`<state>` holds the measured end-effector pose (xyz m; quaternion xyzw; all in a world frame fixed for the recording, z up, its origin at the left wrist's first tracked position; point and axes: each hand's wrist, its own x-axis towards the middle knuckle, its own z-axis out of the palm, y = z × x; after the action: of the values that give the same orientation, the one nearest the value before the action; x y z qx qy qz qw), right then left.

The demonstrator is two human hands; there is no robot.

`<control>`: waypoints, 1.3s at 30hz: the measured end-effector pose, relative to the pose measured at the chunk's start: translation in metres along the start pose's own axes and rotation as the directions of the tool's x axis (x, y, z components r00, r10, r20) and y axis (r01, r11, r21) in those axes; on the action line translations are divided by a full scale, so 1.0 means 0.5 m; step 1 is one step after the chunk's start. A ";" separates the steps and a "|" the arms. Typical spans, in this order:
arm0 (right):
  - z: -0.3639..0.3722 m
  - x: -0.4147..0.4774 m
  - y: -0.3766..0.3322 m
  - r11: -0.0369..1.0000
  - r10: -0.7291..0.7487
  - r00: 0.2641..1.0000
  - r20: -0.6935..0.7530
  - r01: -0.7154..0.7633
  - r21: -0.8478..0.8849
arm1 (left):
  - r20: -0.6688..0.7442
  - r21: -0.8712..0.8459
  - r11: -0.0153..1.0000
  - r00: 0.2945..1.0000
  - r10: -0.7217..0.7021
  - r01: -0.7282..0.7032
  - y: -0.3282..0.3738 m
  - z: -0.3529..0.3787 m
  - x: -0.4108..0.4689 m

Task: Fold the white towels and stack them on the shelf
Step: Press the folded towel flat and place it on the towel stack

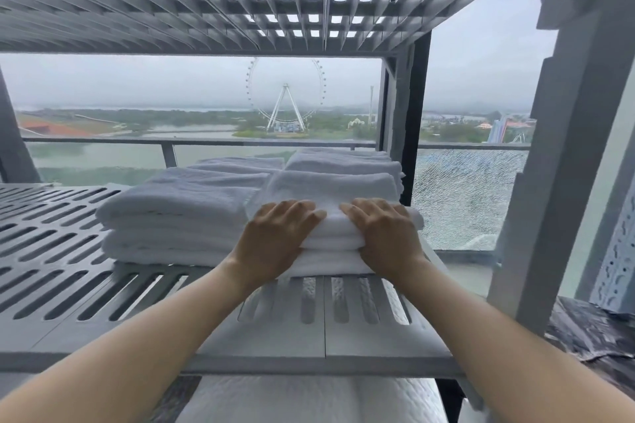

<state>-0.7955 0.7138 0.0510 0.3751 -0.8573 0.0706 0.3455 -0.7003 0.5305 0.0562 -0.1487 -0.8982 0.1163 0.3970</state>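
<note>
Two stacks of folded white towels sit on the grey slotted shelf [62,251]. The left stack [171,213] lies untouched. On the front of the right stack [330,185] rest both hands. My left hand [275,237] lies over the front edge of the top folded towel [333,227], fingers on top and thumb side down the front. My right hand [385,233] mirrors it on the towel's right part, fingers bent over the fold. More folded towels [343,161] lie behind, toward the window.
An upper slotted shelf [240,3] hangs close above. Grey uprights [563,165] stand at right and a dark post [409,134] behind the towels. Behind is a window with cracked glass [470,196]. White cloth [309,402] lies below the shelf.
</note>
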 end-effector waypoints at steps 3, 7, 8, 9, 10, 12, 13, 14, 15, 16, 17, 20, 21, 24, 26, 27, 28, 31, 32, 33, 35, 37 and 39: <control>-0.004 0.003 0.004 1.000 0.009 0.999 0.043 -0.008 -0.015 | 0.087 -0.084 0.996 0.996 0.003 0.004 -0.017 0.001 0.001; -0.019 0.006 0.011 1.000 -0.011 0.992 0.125 0.012 -0.001 | 0.116 -0.190 0.979 0.992 -0.049 0.070 -0.026 0.009 -0.011; -0.020 0.003 0.012 1.000 -0.001 0.991 0.136 0.000 0.008 | 0.126 -0.206 0.974 0.990 -0.064 0.090 -0.022 0.012 -0.014; -0.020 -0.003 0.014 1.000 0.019 0.990 0.140 -0.021 0.014 | 0.132 -0.214 0.972 0.989 -0.065 0.093 -0.017 0.015 -0.014; -0.020 -0.008 0.015 0.999 0.047 0.989 0.137 -0.050 0.018 | 0.136 -0.218 0.972 0.989 -0.057 0.086 -0.012 0.018 -0.011; -0.017 -0.016 0.019 0.994 0.101 0.987 0.122 -0.104 0.018 | 0.152 -0.218 0.973 0.987 -0.048 0.081 -0.003 0.020 -0.001; -0.016 -0.017 0.020 0.993 0.118 0.987 0.113 -0.120 0.014 | 0.163 -0.217 0.973 0.985 -0.050 0.085 -0.002 0.019 0.003; -0.017 -0.016 0.020 0.992 0.127 0.986 0.110 -0.128 0.007 | 0.175 -0.217 0.972 0.983 -0.053 0.091 -0.003 0.018 0.005; -0.019 -0.013 0.019 0.991 0.131 0.984 0.116 -0.132 0.001 | 0.187 -0.221 0.970 0.981 -0.057 0.099 -0.005 0.018 0.005; -0.020 -0.009 0.016 0.991 0.132 0.984 0.124 -0.132 -0.004 | 0.203 -0.232 0.966 0.977 -0.063 0.111 -0.008 0.017 0.004; -0.021 -0.006 0.012 0.992 0.126 0.983 0.130 -0.126 -0.009 | 0.222 -0.246 0.961 0.972 -0.073 0.128 -0.013 0.015 0.001; -0.034 0.007 0.002 0.996 0.087 0.974 0.208 -0.088 -0.002 | 0.306 -0.255 0.951 0.947 -0.093 0.176 -0.027 0.000 0.000; -0.043 0.014 0.003 0.997 0.069 0.959 0.276 -0.079 0.024 | 0.325 -0.249 0.951 0.941 -0.097 0.184 -0.033 -0.007 0.005; -0.073 0.048 0.016 0.970 0.017 0.856 0.517 -0.140 0.200 | 0.385 -0.325 0.898 0.909 -0.160 0.296 -0.045 -0.028 0.044; -0.079 0.078 0.018 0.904 0.002 0.836 0.549 -0.236 0.356 | 0.451 -0.388 0.849 0.877 -0.165 0.360 -0.056 -0.025 0.082; -0.073 0.095 0.017 0.887 0.009 0.849 0.529 -0.251 0.388 | 0.495 -0.405 0.828 0.855 -0.159 0.388 -0.061 -0.018 0.101; -0.064 0.112 0.016 0.883 0.016 0.861 0.508 -0.250 0.397 | 0.535 -0.415 0.808 0.831 -0.155 0.418 -0.068 -0.010 0.118; -0.022 0.153 0.015 0.883 0.018 0.870 0.493 -0.245 0.400 | 0.629 -0.384 0.797 0.764 -0.143 0.466 -0.089 0.018 0.153; -0.001 0.160 0.022 0.898 0.025 0.863 0.505 -0.241 0.368 | 0.643 -0.364 0.808 0.753 -0.142 0.463 -0.094 0.029 0.157; 0.020 0.163 0.032 0.913 0.050 0.849 0.526 -0.253 0.321 | 0.651 -0.345 0.817 0.745 -0.145 0.461 -0.096 0.042 0.157; 0.053 0.164 0.058 0.911 0.145 0.799 0.584 -0.338 0.237 | 0.663 -0.314 0.831 0.733 -0.155 0.460 -0.092 0.066 0.151; 0.066 0.163 0.070 0.879 0.174 0.754 0.633 -0.408 0.245 | 0.672 -0.317 0.826 0.725 -0.151 0.466 -0.088 0.081 0.148; 0.066 0.168 0.075 0.861 0.145 0.729 0.669 -0.426 0.278 | 0.681 -0.351 0.795 0.718 -0.146 0.494 -0.088 0.080 0.147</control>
<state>-0.8796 0.6777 0.0855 0.3010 -0.9353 0.1750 -0.0628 -0.7852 0.5124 0.0941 -0.0369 -0.9862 -0.1566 0.0383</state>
